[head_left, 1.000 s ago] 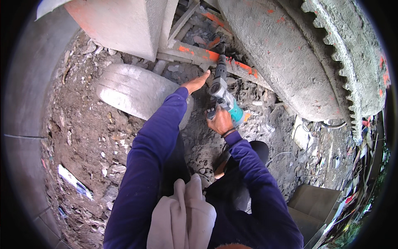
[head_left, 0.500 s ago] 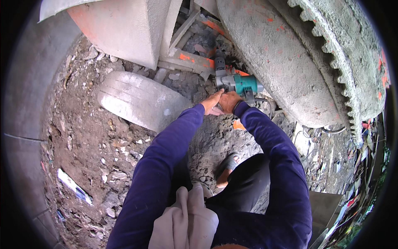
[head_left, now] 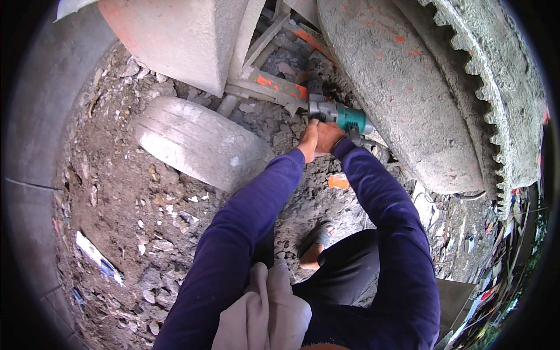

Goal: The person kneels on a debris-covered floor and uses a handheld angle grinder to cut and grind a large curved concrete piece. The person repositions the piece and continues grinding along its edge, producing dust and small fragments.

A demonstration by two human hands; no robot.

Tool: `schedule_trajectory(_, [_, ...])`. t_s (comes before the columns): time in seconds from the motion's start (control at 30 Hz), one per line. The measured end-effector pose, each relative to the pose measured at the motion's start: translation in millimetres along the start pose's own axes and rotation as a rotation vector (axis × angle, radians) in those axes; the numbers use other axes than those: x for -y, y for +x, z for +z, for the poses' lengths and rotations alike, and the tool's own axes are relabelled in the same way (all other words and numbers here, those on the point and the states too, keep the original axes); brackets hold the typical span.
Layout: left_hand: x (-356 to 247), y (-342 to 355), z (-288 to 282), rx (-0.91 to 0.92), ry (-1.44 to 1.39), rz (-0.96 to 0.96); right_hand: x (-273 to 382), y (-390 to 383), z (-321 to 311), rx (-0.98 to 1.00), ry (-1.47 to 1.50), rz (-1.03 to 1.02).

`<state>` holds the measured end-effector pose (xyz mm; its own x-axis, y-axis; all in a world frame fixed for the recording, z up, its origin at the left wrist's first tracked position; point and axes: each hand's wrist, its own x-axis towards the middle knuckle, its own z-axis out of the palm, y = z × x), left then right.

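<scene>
A teal and silver power hammer [head_left: 350,119] lies crosswise at the upper middle, its dark nose pointing away from me into a cement-caked metal frame [head_left: 273,83] with orange paint patches. My left hand [head_left: 310,140] and my right hand [head_left: 331,135] are closed together on the hammer's handle, which they mostly hide; the tip of its bit is hard to make out. Just right of the tool bulges a crusted concrete drum [head_left: 408,99] with a toothed ring [head_left: 490,111]. An old grey tyre [head_left: 186,140] lies left of my arms.
A pale hopper-like panel [head_left: 169,41] stands at upper left and a curved concrete edge [head_left: 38,146] runs down the left. Dirt, rubble and an orange chunk [head_left: 338,181] surround my sandalled foot [head_left: 315,248]. Scrap [head_left: 487,291] is piled at right, beside a dark board [head_left: 455,306].
My left hand has come across and closed on the tool beside my right. Both hands and the tool moved up, and the tool swung to lie crosswise. Since half a second ago it shifted slightly.
</scene>
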<state>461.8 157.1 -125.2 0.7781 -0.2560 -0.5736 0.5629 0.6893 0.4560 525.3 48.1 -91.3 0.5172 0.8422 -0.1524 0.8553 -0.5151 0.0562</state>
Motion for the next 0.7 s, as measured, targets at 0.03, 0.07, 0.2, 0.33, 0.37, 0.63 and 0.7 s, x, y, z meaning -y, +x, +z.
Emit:
schedule_trajectory(0.03, [2,3,-11,-0.068,-0.02,-0.068,10,-2,14,0.024,0.004,0.041])
schedule_trajectory(0.07, [8,3,-21,-0.114,0.073,-0.1,19,-3,30,0.008,0.021,0.043])
schedule_trajectory(0.2, [34,18,-37,0.003,0.209,-0.042,19,-29,71,-0.017,0.132,0.167])
schedule_trajectory(0.33, [52,49,-22,-0.182,0.419,-0.071,10,-45,87,0.032,0.035,0.118])
schedule_trajectory(0.37, [55,57,-19,-0.285,0.498,-0.068,8,-48,87,0.05,0.054,0.114])
schedule_trajectory(0.63, [80,115,-8,-0.339,0.512,0.009,-11,-62,59,-0.031,0.07,0.21])
schedule_trajectory(0.7, [76,127,-26,-0.226,0.472,-0.007,-9,-52,55,0.037,0.075,0.237])
